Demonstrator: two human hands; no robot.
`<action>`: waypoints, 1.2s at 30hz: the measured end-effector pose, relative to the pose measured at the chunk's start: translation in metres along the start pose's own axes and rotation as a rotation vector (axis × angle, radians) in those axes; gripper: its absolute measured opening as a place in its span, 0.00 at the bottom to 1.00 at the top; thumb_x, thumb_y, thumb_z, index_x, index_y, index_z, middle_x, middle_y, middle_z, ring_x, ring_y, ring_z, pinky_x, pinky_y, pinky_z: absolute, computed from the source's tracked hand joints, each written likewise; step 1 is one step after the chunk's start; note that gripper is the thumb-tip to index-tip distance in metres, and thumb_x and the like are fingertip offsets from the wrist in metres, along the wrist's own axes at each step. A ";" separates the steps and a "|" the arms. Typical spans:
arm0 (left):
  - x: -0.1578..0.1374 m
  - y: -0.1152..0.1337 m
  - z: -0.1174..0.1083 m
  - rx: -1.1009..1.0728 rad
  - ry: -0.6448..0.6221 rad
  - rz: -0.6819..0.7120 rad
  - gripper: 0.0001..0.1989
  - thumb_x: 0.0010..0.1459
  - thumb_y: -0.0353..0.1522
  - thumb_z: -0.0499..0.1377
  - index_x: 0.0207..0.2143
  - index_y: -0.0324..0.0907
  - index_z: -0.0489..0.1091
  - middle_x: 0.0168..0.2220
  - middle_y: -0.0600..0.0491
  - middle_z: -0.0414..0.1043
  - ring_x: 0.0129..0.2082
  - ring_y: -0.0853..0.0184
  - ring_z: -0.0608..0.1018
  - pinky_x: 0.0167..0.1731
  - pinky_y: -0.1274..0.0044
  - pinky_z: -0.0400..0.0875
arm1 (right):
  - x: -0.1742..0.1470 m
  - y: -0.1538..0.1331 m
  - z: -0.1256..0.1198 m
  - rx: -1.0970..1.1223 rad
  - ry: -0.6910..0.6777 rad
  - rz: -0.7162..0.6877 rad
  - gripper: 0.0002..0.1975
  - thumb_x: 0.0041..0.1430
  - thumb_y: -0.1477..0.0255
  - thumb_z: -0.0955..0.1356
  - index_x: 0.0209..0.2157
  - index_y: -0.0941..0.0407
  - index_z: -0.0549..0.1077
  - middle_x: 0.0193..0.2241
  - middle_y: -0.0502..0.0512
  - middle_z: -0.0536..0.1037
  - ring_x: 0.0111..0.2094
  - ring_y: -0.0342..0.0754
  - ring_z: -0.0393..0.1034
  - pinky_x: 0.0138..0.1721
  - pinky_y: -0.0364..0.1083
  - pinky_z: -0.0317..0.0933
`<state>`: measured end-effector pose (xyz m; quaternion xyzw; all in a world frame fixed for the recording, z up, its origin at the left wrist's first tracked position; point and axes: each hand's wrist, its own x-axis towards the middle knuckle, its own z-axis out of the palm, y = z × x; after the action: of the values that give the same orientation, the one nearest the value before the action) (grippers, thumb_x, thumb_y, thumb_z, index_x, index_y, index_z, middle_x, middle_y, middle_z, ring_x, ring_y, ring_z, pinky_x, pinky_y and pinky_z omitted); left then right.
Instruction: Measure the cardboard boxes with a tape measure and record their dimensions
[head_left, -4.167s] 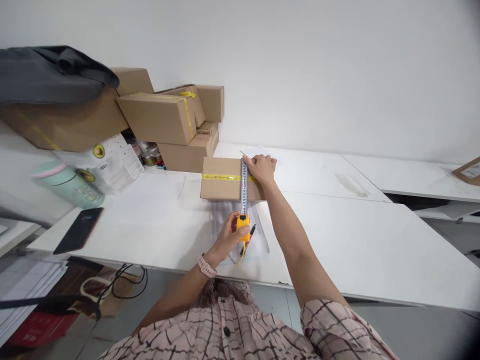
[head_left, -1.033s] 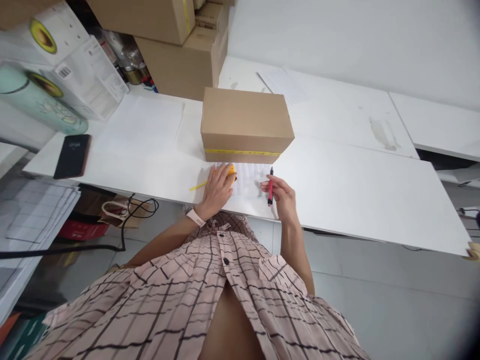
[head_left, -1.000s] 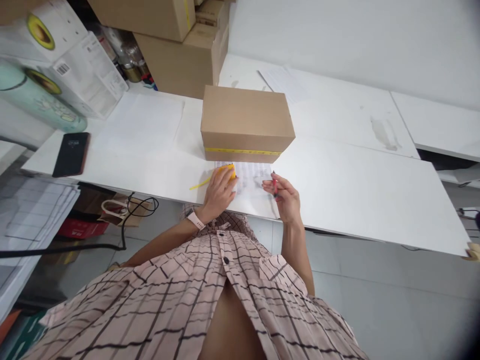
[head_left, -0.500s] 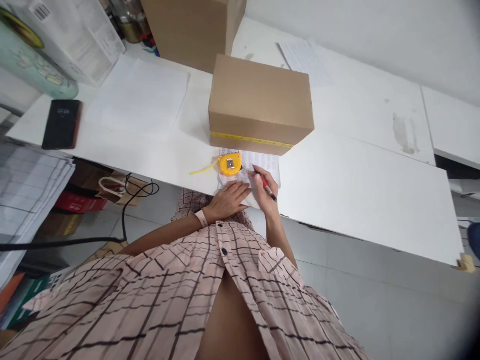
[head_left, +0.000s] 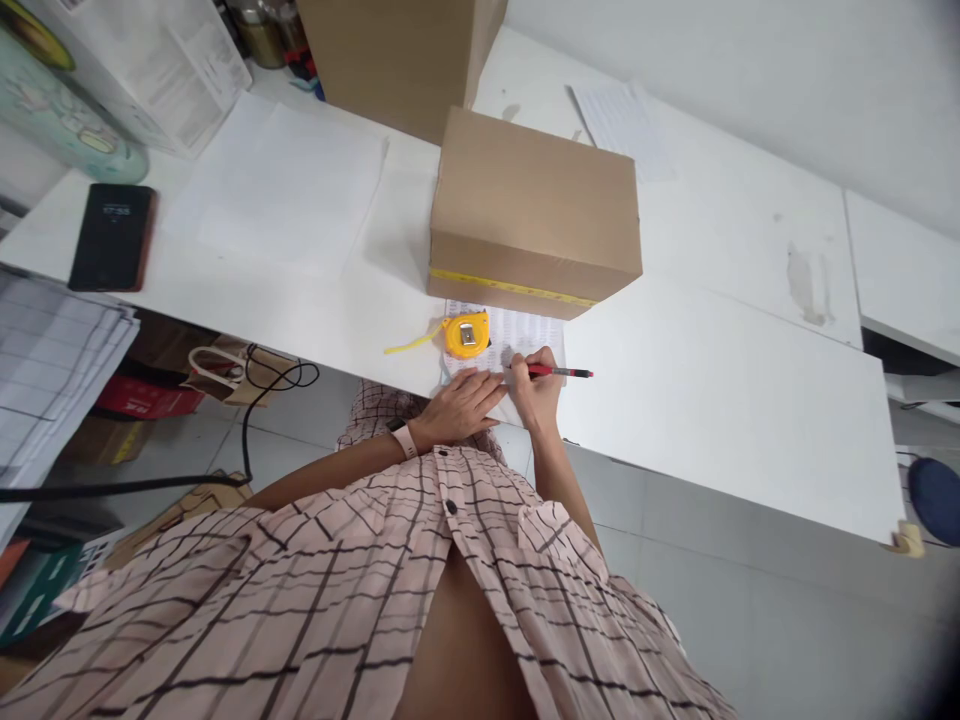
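My right hand (head_left: 538, 388) is closed around a red and black pen (head_left: 566, 372), its tip end over a printed sheet (head_left: 525, 332) at the table's front edge. Flat on the sheet's lower left part lies my left hand (head_left: 466, 402), fingers stretched out, with a pink band on the wrist. A yellow tape measure (head_left: 466, 335) rests on the sheet just above my left fingers, a short yellow strip sticking out to its left. Behind it stands a closed cardboard box (head_left: 536, 195) with yellow tape along its lower front, covering the sheet's far edge.
A larger cardboard box (head_left: 394, 65) stands behind. White paper sheets (head_left: 281, 190) and a phone (head_left: 112, 238) lie on the left of the white table (head_left: 720, 400). A green bottle (head_left: 67, 115) is at the far left. A black cable (head_left: 247, 430) hangs below the table's edge.
The pen has swung from pointing down and right to lying nearly level, its back end to the right. My left hand stays flat on the sheet. The view has shifted slightly.
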<state>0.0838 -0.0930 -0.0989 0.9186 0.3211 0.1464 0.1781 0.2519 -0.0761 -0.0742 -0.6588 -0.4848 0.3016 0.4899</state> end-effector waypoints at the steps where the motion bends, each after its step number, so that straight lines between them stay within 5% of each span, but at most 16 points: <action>1: 0.000 0.000 0.000 -0.014 0.002 -0.002 0.29 0.68 0.42 0.55 0.67 0.38 0.61 0.66 0.39 0.63 0.66 0.50 0.65 0.68 0.59 0.52 | 0.000 0.000 0.001 -0.012 0.000 -0.002 0.13 0.58 0.65 0.67 0.25 0.52 0.59 0.21 0.43 0.61 0.25 0.42 0.56 0.29 0.44 0.55; 25: -0.001 0.000 0.001 -0.016 0.009 -0.004 0.30 0.68 0.42 0.55 0.67 0.38 0.59 0.66 0.39 0.63 0.66 0.49 0.65 0.68 0.58 0.53 | -0.001 -0.002 0.003 -0.060 -0.008 -0.045 0.13 0.58 0.70 0.67 0.24 0.52 0.59 0.20 0.43 0.61 0.24 0.42 0.57 0.28 0.44 0.55; 36: -0.002 0.001 -0.001 0.324 0.066 0.081 0.30 0.70 0.46 0.50 0.65 0.35 0.63 0.63 0.41 0.67 0.62 0.54 0.69 0.65 0.63 0.58 | 0.000 0.002 0.004 -0.044 0.005 -0.052 0.13 0.57 0.70 0.67 0.23 0.52 0.58 0.19 0.42 0.61 0.23 0.41 0.57 0.27 0.43 0.53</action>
<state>0.0828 -0.0948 -0.0979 0.9421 0.3090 0.1297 0.0112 0.2495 -0.0751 -0.0773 -0.6576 -0.5069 0.2763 0.4841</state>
